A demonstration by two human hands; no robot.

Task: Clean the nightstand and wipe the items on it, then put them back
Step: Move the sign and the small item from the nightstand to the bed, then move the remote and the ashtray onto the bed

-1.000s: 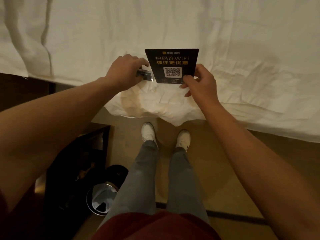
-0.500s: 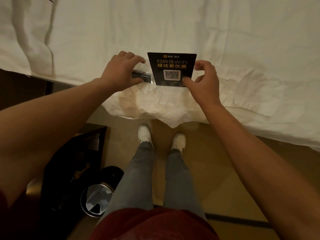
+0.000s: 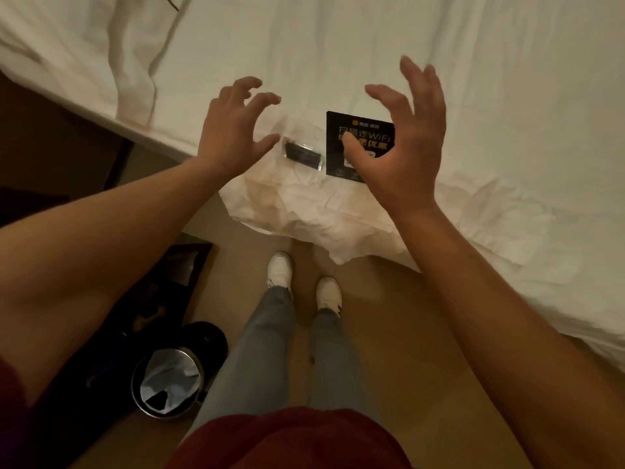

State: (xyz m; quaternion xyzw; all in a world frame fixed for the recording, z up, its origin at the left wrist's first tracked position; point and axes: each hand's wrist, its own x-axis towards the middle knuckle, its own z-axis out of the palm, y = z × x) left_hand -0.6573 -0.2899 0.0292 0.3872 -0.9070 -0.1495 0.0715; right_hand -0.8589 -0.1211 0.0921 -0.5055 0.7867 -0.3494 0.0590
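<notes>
- Left hand point(image 3: 233, 130) and right hand point(image 3: 402, 140) hovered spread-fingered, holding nothing.
- WiFi QR card point(image 3: 341, 143) and small acrylic stand point(image 3: 302, 155) lay on the bedsheet point(image 3: 338, 45).
- Risk: soft bedding near the edge could let them slide off.

Both hands raised, fingers point(image 3: 417, 86) spread, empty

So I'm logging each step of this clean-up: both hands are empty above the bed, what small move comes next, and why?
Probably turn to the nightstand and wipe it: the WiFi card and the small clear stand lie on the bed sheet, and the left hand and right hand hover open, holding nothing.
</notes>
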